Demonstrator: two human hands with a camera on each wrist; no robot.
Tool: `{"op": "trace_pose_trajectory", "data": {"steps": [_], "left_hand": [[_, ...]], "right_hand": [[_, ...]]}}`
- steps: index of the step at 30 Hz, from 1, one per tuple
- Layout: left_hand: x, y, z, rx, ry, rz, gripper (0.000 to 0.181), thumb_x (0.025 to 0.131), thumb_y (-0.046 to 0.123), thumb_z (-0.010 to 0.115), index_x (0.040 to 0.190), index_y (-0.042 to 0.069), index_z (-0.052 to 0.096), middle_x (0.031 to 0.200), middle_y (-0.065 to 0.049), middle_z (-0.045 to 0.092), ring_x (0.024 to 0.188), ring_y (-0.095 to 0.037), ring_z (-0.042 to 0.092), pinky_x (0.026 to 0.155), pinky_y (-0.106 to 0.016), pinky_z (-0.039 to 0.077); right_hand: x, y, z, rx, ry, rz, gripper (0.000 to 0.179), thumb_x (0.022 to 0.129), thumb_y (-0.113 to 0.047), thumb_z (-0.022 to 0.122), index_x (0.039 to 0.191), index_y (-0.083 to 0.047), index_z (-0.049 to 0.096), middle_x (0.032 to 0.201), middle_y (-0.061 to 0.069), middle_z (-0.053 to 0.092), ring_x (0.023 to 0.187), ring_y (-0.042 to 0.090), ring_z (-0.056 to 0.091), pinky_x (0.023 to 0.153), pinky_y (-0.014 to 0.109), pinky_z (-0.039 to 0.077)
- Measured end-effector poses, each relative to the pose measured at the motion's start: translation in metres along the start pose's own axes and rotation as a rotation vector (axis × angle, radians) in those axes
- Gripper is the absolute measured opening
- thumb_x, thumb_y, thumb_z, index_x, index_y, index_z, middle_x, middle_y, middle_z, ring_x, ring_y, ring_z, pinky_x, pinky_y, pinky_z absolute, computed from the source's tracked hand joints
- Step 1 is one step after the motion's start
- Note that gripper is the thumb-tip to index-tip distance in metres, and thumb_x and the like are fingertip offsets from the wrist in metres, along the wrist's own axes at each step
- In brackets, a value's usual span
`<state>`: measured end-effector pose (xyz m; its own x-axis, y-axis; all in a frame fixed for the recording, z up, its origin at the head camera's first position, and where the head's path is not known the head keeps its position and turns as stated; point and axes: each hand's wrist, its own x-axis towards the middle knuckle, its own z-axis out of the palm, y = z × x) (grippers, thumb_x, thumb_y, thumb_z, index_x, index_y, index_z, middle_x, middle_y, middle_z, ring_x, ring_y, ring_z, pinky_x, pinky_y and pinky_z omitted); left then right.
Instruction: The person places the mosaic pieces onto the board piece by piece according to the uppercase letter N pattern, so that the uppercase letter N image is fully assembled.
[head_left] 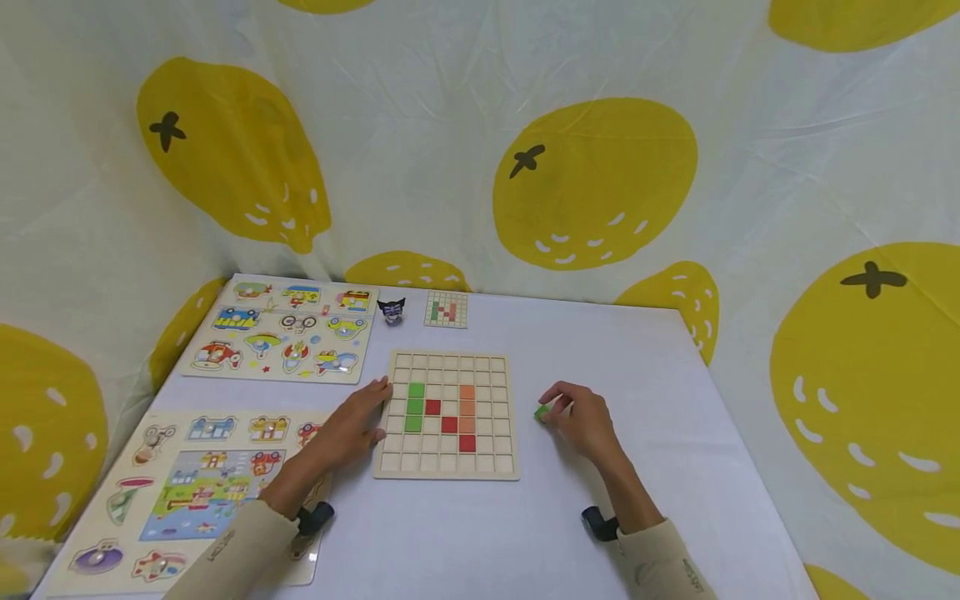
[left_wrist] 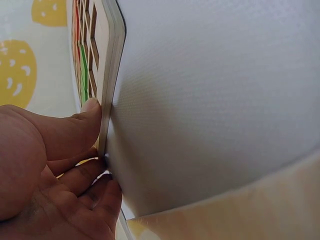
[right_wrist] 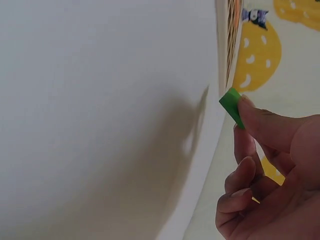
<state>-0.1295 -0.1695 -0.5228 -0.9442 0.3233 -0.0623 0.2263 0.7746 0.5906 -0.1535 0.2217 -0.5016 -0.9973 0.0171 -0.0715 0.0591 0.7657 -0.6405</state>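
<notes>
A wooden grid board (head_left: 491,463) lies flat mid-table in the head view. Three green, three red and three orange square pieces sit in its cells. My left hand (head_left: 347,427) touches the board's left edge with thumb and fingertips; in the left wrist view the thumb (left_wrist: 75,131) rests against its rim. To the right of the board, apart from it, my right hand (head_left: 583,421) pinches a small green block (right_wrist: 231,106) between thumb and finger. That block (head_left: 542,412) is held above the white table, and its lower part is hidden by the fingers.
Behind the grid board lie a small pattern card (head_left: 446,309) and a dark-eared figurine (head_left: 392,312). A vehicle puzzle board (head_left: 281,332) is at back left. Another picture puzzle board (head_left: 225,483) lies front left, partly under the left forearm. A lemon-print curtain (head_left: 420,167) hangs behind the table.
</notes>
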Motion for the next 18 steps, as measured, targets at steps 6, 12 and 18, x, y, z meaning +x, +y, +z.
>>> {"op": "trace_pose_trajectory", "data": {"steps": [6,12,18], "left_hand": [[0.000,-0.001,0.000,0.001,0.003,0.011,0.078,0.095,0.001,0.076,0.162,-0.002,0.038,0.174,-0.021,0.030,0.162,-0.044,0.026,0.131,-0.061,0.027],[0.000,0.000,0.000,-0.006,0.004,0.004,0.078,0.094,0.001,0.076,0.162,-0.001,0.038,0.174,-0.021,0.030,0.162,-0.044,0.026,0.130,-0.061,0.027],[-0.001,0.002,-0.002,-0.006,0.003,0.005,0.077,0.094,0.000,0.076,0.162,-0.002,0.039,0.174,-0.021,0.031,0.162,-0.044,0.027,0.131,-0.061,0.027]], "right_hand": [[-0.014,-0.028,0.019,0.060,-0.014,-0.030,0.019,0.085,-0.010,0.088,0.096,-0.020,0.076,0.078,0.000,0.065,0.067,0.018,0.049,0.060,0.028,0.037],[-0.025,-0.057,0.041,0.123,-0.067,-0.074,0.016,0.087,-0.012,0.087,0.095,-0.020,0.076,0.077,-0.003,0.068,0.065,0.018,0.048,0.057,0.027,0.037],[-0.033,-0.084,0.067,0.157,-0.130,-0.106,0.013,0.089,-0.014,0.085,0.094,-0.019,0.075,0.076,-0.005,0.069,0.064,0.016,0.052,0.055,0.026,0.037]]}}
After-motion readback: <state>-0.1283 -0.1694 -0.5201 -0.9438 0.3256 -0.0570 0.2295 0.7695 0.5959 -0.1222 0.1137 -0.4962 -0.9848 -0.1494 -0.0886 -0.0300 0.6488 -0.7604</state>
